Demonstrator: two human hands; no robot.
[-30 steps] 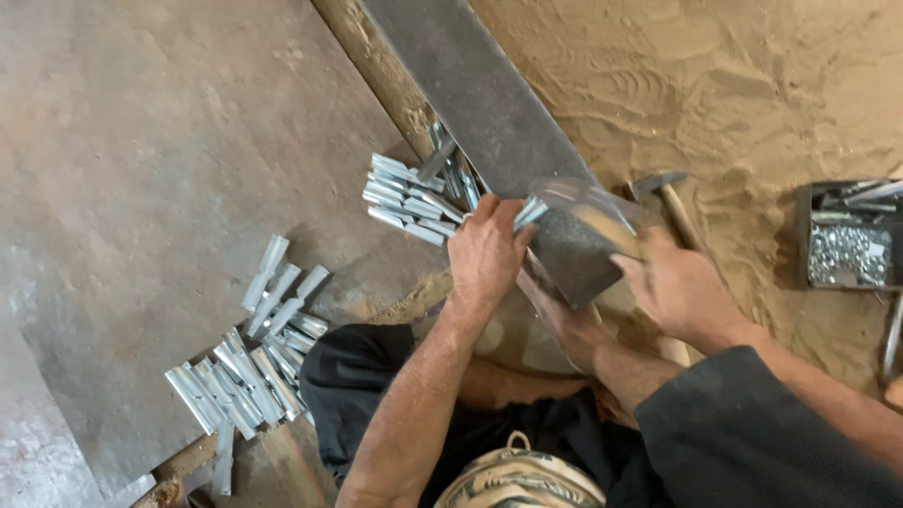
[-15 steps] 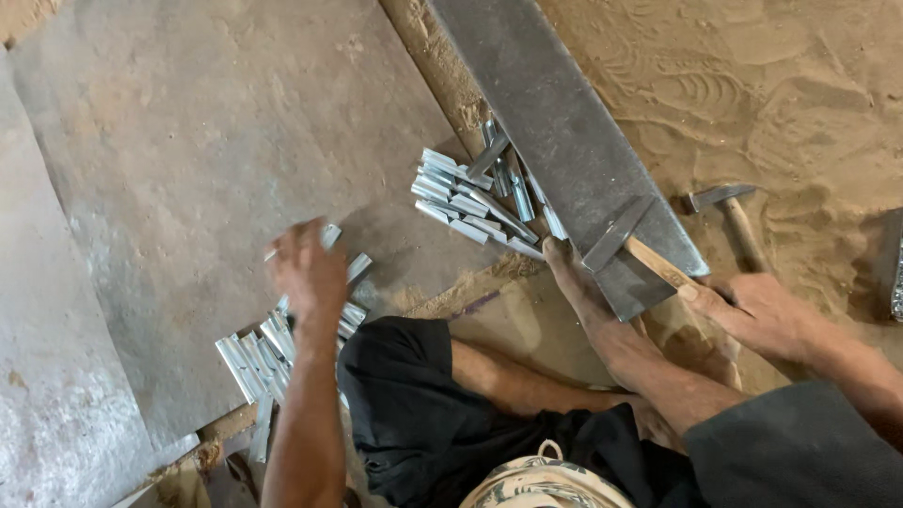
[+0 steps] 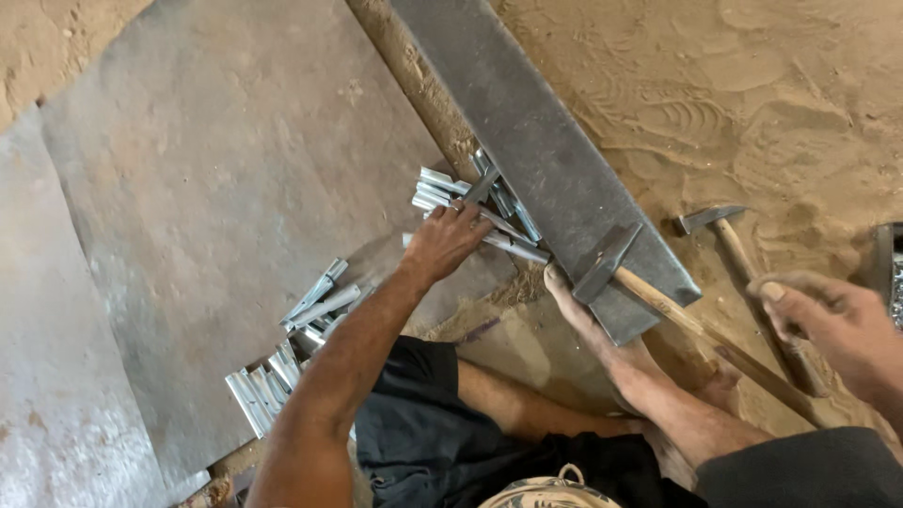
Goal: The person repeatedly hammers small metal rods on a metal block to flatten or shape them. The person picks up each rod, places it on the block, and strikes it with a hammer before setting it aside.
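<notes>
Reaching forward, the left hand (image 3: 447, 240) rests its fingers on a loose pile of short shiny folded metal strips (image 3: 470, 207) lying against the edge of a long dark steel bar (image 3: 527, 141); whether the fingers have closed on a strip I cannot tell. A wooden-handled hammer (image 3: 649, 292) lies with its dark head on the near end of that bar, its handle trailing across the sand. The right hand (image 3: 832, 325) hovers loosely curled and holding nothing, just above the handle of a second wooden-handled hammer (image 3: 743, 263) on the sandy ground. A second heap of the same bright strips (image 3: 292, 348) sits on the grey metal sheet (image 3: 207, 188) near the left elbow. At the far right edge a metal container (image 3: 889, 273) barely shows; its contents are unclear. A bare foot (image 3: 583, 320) touches the bar's corner.
</notes>
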